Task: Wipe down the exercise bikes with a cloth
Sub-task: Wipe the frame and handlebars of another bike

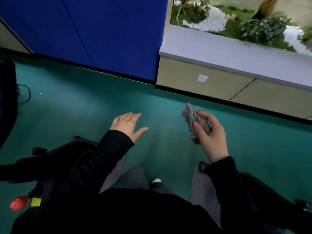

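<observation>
Cloth bunched, pinched in right grip, fingers curled round it, above green floor. Left grip flat, fingers spread, empty. Black bike frame lies near-left, under left sleeve, well apart from cloth. Cloth likely must cross leftward.

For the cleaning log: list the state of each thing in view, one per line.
left hand: open, fingers spread, holding nothing.
right hand: grips the cloth.
cloth: grey, bunched up, touching no bike.
exercise bike: at lower left, untouched by either hand.
</observation>
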`<move>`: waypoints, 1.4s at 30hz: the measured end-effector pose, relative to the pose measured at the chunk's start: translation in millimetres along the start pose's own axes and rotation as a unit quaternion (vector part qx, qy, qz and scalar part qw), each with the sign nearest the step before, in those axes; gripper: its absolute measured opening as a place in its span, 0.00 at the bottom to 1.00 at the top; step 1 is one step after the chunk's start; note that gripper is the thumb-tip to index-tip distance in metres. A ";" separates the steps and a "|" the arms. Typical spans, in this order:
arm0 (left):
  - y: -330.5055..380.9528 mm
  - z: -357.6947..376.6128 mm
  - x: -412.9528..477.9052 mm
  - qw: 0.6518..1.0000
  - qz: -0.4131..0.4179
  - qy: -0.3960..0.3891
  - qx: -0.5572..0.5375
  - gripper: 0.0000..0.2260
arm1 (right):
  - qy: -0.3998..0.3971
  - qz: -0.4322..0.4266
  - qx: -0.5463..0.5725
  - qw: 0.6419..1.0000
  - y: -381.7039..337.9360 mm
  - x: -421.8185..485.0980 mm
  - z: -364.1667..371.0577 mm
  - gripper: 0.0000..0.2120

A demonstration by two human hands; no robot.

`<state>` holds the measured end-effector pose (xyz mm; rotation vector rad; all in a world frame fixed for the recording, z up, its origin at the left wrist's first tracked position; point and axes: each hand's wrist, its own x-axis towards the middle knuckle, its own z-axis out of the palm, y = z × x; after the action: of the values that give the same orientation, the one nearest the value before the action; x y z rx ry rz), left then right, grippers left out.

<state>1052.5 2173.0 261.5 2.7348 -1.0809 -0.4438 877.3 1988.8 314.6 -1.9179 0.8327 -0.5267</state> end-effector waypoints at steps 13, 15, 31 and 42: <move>-13.3 4.7 103.1 0.999 -0.025 -0.003 -0.037 0.30 | -0.045 0.020 -0.018 0.999 -1.3 109.9 32.5 0.12; -17.2 0.2 135.2 0.999 -0.024 -0.005 -0.040 0.31 | -0.040 0.028 -0.025 0.999 -5.1 137.6 38.1 0.11; -94.2 -62.6 255.5 0.986 -0.124 0.071 -0.090 0.29 | -0.163 -0.054 -0.052 0.984 -70.5 310.9 143.7 0.11; -144.9 -93.0 287.9 0.934 -0.289 0.173 -0.122 0.25 | -0.334 -0.140 -0.034 0.931 -115.3 410.2 235.1 0.10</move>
<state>1375.7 2083.9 250.2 2.7144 -0.1144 -0.1361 1347.6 1863.4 315.2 -2.0959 0.1375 0.0172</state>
